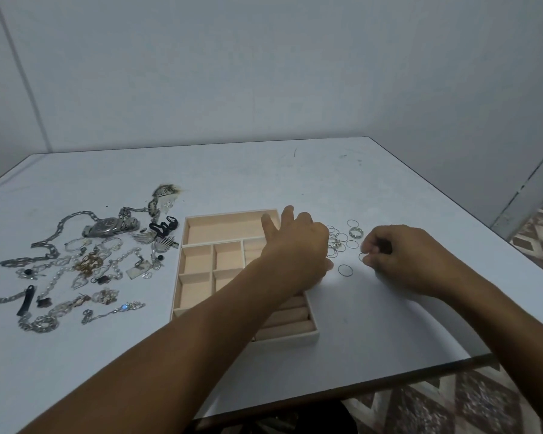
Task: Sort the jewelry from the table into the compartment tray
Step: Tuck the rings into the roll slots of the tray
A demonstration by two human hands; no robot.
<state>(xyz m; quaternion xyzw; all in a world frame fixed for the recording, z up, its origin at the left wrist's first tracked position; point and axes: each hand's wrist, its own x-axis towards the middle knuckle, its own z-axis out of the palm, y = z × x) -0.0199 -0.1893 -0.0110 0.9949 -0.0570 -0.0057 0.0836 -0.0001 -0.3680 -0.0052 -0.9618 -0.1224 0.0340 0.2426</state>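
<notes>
A beige compartment tray sits mid-table, its compartments showing no jewelry. My left hand reaches across the tray's right side, fingers spread and relaxed, over the edge of a cluster of thin rings. My right hand is right of the cluster, fingers curled, pinching a thin ring at its fingertips. One dark thin ring lies alone between my hands. A chunkier silver ring lies at the far side of the cluster.
Left of the tray lies a spread of chains, bracelets and pendants, a silver watch and black clips. The table's front edge runs close below my right arm; patterned floor shows beyond.
</notes>
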